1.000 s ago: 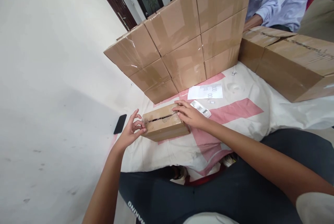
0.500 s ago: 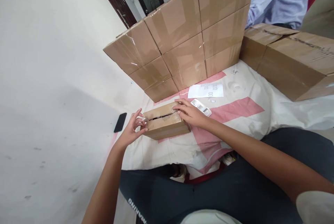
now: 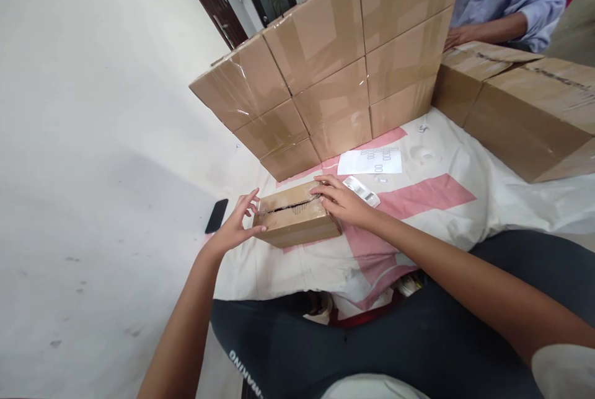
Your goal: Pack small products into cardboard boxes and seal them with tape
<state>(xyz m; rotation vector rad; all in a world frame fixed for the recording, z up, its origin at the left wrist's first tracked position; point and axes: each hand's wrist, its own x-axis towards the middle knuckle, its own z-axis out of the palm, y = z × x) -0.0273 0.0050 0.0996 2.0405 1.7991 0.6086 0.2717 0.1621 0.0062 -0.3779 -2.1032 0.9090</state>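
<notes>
A small brown cardboard box [image 3: 297,225] lies on a white and pink cloth [image 3: 418,201] in front of me, its top flaps meeting in a dark slit. My left hand [image 3: 237,225] is at the box's left end, fingers spread and touching the end face. My right hand [image 3: 341,201] rests flat on the right part of the lid, fingers stretched along the seam. A small white plastic item [image 3: 362,190] lies just right of my right hand.
A wall of taped cardboard boxes [image 3: 325,70] stands behind. Larger boxes [image 3: 520,108] lie at the right, where another person's hand [image 3: 458,36] and blue sleeve show. A printed sheet [image 3: 369,162] lies on the cloth. A black phone [image 3: 216,215] rests on the floor at left.
My left hand's fingers have opened out from a pinch at the box's left end. The other person's arm has come back into view at the top right.
</notes>
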